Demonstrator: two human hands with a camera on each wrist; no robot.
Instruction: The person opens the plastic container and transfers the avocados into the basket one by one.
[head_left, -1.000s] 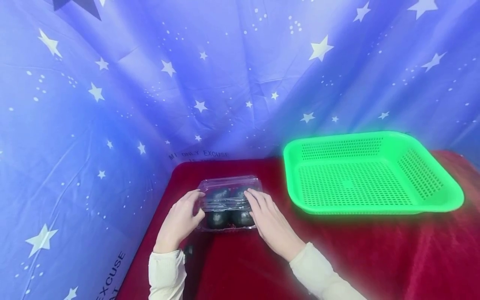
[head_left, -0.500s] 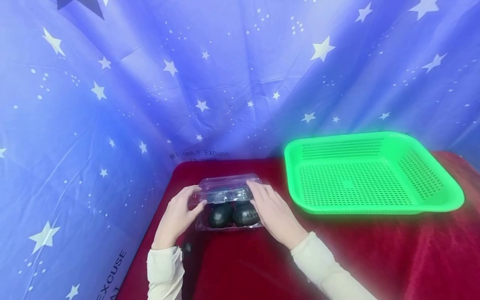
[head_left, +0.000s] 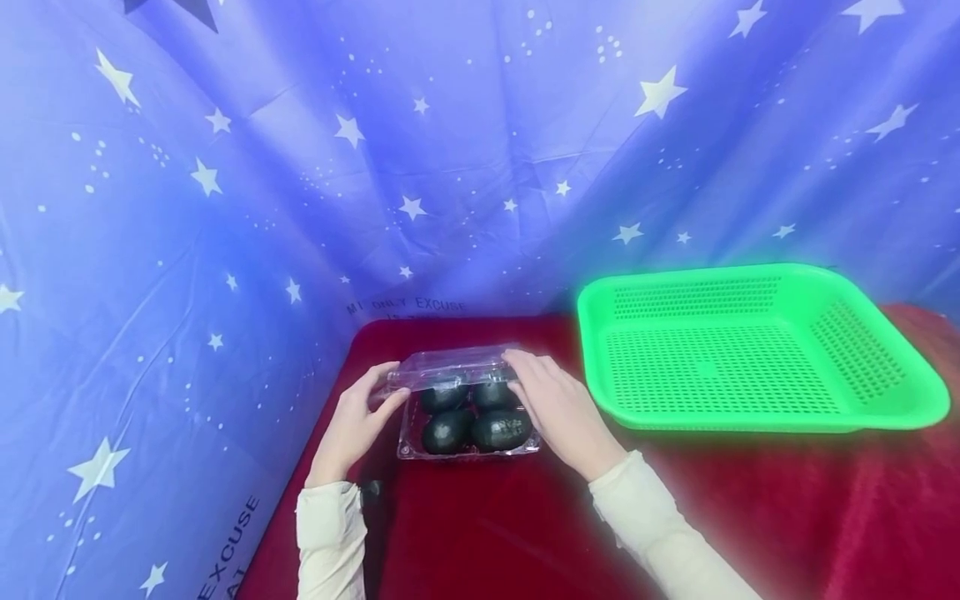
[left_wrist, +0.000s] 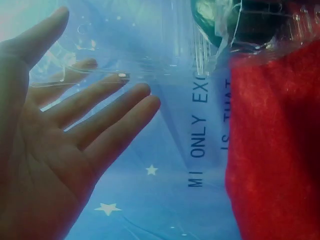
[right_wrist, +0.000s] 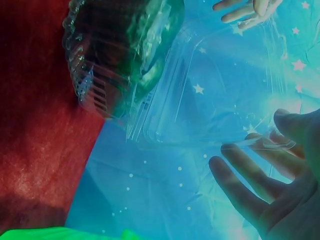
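On the red cloth stands a clear plastic clamshell box [head_left: 406,451] with several dark green avocados [head_left: 501,430] inside. Its hinged lid [head_left: 450,365] is raised and tilted back over the rear avocados. My left hand [head_left: 351,429] holds the lid's left edge, thumb in front and fingers behind. At the right edge, my right hand [head_left: 558,417] holds the lid likewise. In the right wrist view, the transparent lid [right_wrist: 225,90] spans between both hands, its near corner between my right thumb and fingers. The left wrist view shows my left fingers [left_wrist: 107,127] spread, reaching past the lid's edge.
A large green perforated basket [head_left: 705,367] stands to the right of the box. The table's red cloth [head_left: 480,533] extends in front. Behind and to the left hangs a blue curtain [head_left: 465,167] with white stars.
The lid has swung up and back, lifted by both hands, so the avocados show more openly. The hands have moved slightly away with it; the basket stays in place.
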